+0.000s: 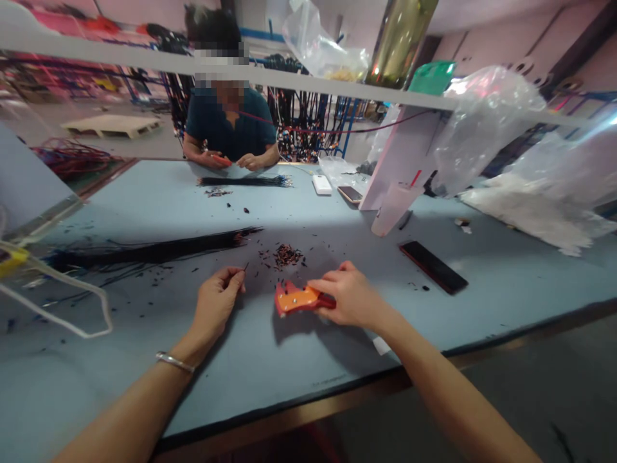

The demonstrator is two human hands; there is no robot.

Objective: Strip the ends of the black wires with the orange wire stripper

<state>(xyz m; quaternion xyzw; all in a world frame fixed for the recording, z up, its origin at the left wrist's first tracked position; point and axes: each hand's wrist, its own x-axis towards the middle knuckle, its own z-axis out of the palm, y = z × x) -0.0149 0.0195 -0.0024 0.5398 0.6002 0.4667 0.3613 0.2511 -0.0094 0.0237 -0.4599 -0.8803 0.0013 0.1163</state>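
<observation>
My left hand [219, 299] pinches a thin black wire [246, 266] between thumb and forefinger, its short tip pointing up and right. Wrapped round the handles of an orange and red wire stripper [295, 299] is my right hand [351, 296]. The tool's jaws face left towards my left hand, apart from the wire. Behind the tool lies a small heap of dark and coppery cut bits [287, 255]. A long bundle of black wires [183, 249] stretches along the table to the left, behind my left hand.
Across the table [231, 392] sits a person [230, 122] holding an orange tool, behind another wire bundle [243, 182]. A black phone [432, 266] lies right of my right hand. An upright post [388, 161] supports a shelf holding plastic bags. A white cord [107, 315] hangs at left.
</observation>
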